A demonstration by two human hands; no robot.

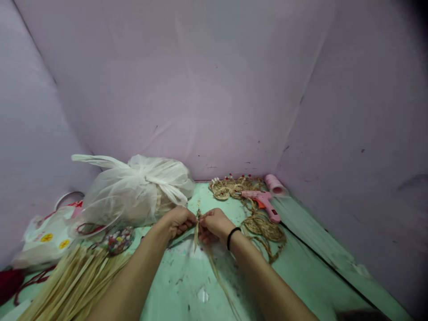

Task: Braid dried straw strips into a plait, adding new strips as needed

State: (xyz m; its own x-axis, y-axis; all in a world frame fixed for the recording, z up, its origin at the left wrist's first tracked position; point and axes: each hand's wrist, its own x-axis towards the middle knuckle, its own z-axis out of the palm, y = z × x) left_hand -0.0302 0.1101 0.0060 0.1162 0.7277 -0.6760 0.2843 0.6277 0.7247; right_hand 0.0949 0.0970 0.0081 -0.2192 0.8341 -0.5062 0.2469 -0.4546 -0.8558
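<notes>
A short braid of dried plant strips (198,212) runs between my fingertips over the middle of the green tabletop. My left hand (181,221) is closed, pinching strips at the braid's lower end. Close beside it, my right hand (216,223) has its fingers closed on the strips from the other side; a black band circles that wrist. One long pale strip (218,277) trails from the hands toward the front edge. The exact finger contact is partly hidden.
A pink glue gun (262,201) with a black cord lies right of finished braid coils (264,227). Behind it are pinned braided pieces (230,187) and a pink spool (274,184). On the left are a white plastic bag (133,189), loose strips (72,281) and a pincushion-like disc (119,240).
</notes>
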